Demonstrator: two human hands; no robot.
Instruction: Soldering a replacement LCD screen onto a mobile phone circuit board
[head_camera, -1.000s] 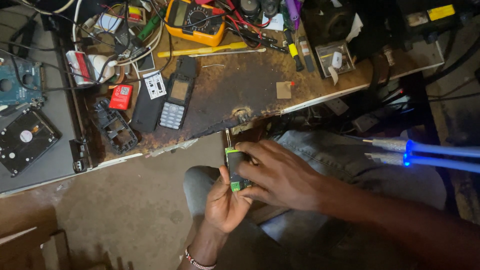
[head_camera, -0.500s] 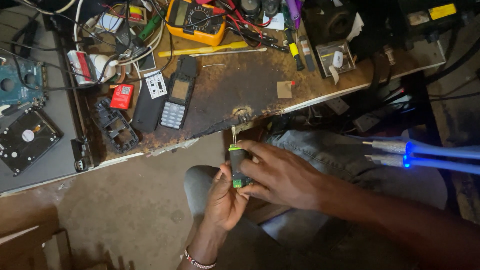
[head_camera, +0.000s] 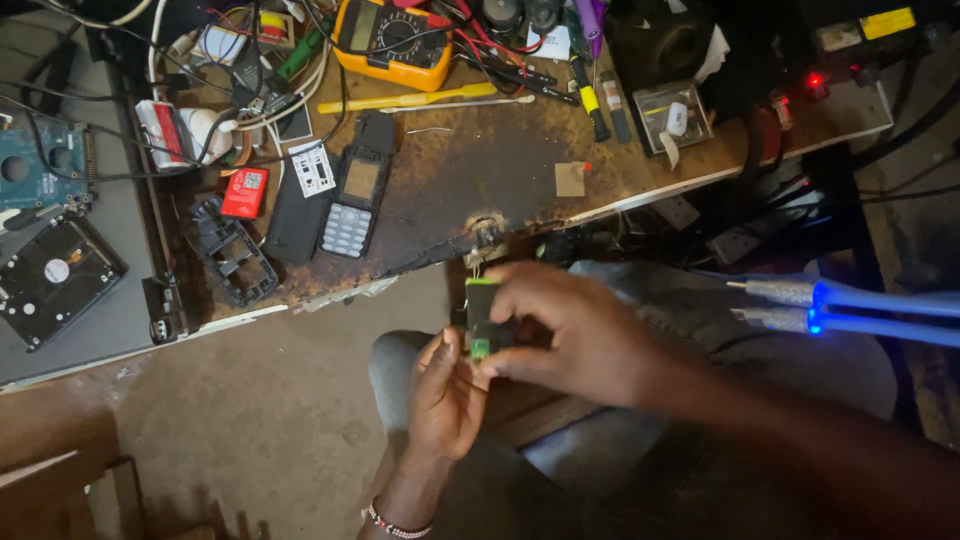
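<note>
Over my lap, just below the workbench's front edge, both my hands hold a small black device with bright green ends (head_camera: 483, 318). My left hand (head_camera: 447, 392) cradles it from below, palm up, a beaded band on the wrist. My right hand (head_camera: 570, 330) comes in from the right and pinches the device's side with fingers and thumb. Most of the device is hidden behind my fingers.
The worn brown workbench (head_camera: 470, 195) carries an old keypad phone (head_camera: 353, 200), a black phone frame (head_camera: 233, 262), a red battery (head_camera: 244, 192), an orange multimeter (head_camera: 393, 38), a yellow-handled screwdriver (head_camera: 590, 100) and tangled wires. Hard drives (head_camera: 55, 275) lie on the grey surface at left. Two blue-lit cable plugs (head_camera: 800, 305) hang at right.
My hands and the device stay in about the same place; my right fingers have shifted slightly on the device.
</note>
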